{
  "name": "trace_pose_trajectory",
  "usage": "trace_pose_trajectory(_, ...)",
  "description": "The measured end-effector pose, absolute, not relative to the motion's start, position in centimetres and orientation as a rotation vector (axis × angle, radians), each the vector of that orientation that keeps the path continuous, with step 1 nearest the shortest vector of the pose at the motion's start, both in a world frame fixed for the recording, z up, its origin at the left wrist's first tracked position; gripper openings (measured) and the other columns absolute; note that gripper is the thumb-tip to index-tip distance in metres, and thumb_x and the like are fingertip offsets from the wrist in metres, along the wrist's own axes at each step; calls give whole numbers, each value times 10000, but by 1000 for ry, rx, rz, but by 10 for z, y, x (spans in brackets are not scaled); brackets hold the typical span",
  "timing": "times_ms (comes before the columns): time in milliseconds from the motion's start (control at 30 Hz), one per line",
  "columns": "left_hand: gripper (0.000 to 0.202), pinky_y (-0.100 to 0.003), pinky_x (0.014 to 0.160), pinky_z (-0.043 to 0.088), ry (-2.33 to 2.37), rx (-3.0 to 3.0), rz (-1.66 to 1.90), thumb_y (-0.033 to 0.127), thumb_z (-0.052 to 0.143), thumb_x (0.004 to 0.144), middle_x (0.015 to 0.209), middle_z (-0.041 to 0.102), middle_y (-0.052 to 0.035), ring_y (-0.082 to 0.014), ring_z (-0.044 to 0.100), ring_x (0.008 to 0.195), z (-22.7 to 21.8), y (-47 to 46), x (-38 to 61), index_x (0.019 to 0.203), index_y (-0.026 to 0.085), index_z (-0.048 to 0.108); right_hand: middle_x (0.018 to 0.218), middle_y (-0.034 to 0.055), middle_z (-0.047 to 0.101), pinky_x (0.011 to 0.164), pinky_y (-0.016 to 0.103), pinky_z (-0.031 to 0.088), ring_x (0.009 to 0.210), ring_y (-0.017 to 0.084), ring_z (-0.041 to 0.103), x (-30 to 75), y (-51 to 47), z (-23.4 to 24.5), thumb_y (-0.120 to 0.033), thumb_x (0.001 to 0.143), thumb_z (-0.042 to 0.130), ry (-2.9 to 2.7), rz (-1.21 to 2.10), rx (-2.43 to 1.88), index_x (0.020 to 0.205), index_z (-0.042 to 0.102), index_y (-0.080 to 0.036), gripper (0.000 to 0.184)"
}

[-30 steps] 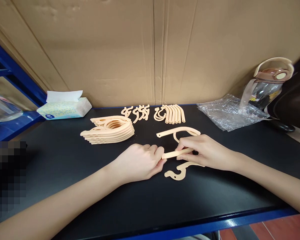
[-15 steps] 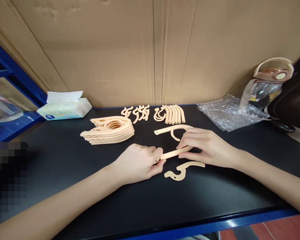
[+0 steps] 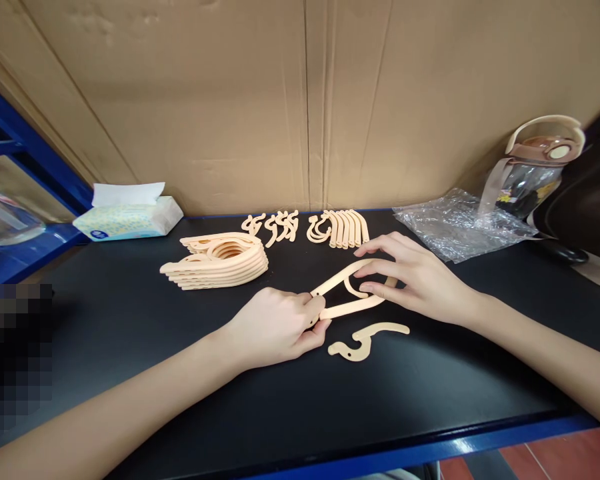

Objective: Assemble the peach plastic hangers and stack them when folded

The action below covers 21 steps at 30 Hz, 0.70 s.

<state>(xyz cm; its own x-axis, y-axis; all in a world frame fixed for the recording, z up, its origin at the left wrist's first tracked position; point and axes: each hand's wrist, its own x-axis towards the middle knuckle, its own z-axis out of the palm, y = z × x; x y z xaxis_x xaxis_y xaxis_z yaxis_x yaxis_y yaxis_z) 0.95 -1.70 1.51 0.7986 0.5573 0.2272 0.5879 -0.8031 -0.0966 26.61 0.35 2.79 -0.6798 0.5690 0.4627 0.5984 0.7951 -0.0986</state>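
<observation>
My left hand [image 3: 280, 323] is closed, pinching the near ends of a straight peach plastic bar [image 3: 353, 307] and a curved peach hanger arm [image 3: 336, 279] together on the black table [image 3: 130, 347]. My right hand [image 3: 415, 280] rests its fingers on the far ends of both pieces, fingers partly spread and pressing them. The two pieces form a narrow V shape. A loose peach hook piece [image 3: 365, 339] lies just in front of them, untouched.
A stack of assembled peach hangers [image 3: 217, 260] lies at left. Rows of small hook pieces [image 3: 275, 225] and curved arms [image 3: 345, 228] line the back edge. A tissue pack [image 3: 127, 213], crumpled clear plastic bag [image 3: 455, 230] and a water bottle [image 3: 535, 167] stand behind. Cardboard wall at back.
My right hand moved from the straight bar up to the curved arm and swung it toward the bar. The arm's near end now meets the bar at my left hand.
</observation>
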Motion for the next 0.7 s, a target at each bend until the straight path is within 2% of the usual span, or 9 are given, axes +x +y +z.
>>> trace_pose_trajectory(200, 183, -239, 441, 260, -897, -2815, -265, 233, 445, 910, 608, 600, 32, -128, 593, 503, 16, -18, 10, 739, 180, 483, 1174, 91, 594, 900, 378, 450, 1060, 225, 520, 266, 5, 29, -333, 946, 527, -2562, -24, -892, 1001, 678, -204, 206)
trace_pose_trajectory(467, 204, -244, 446, 279, -877, -2815, -255, 234, 442, 917, 631, 614, 21, -131, 603, 520, 16, -18, 10, 730, 175, 493, 1107, 58, 634, 916, 401, 408, 1042, 219, 530, 266, 6, 28, -345, 962, 505, -2624, 77, -886, 1004, 695, -252, 216)
trace_pose_trajectory(700, 207, -249, 481, 280, -966, -2768, -468, 278, 460, 918, 593, 550, 24, -135, 546, 559, 15, -18, 11, 742, 178, 504, 1084, 52, 630, 916, 397, 382, 1037, 211, 530, 266, 8, 28, -359, 967, 498, -2627, 86, -918, 1027, 698, -251, 235)
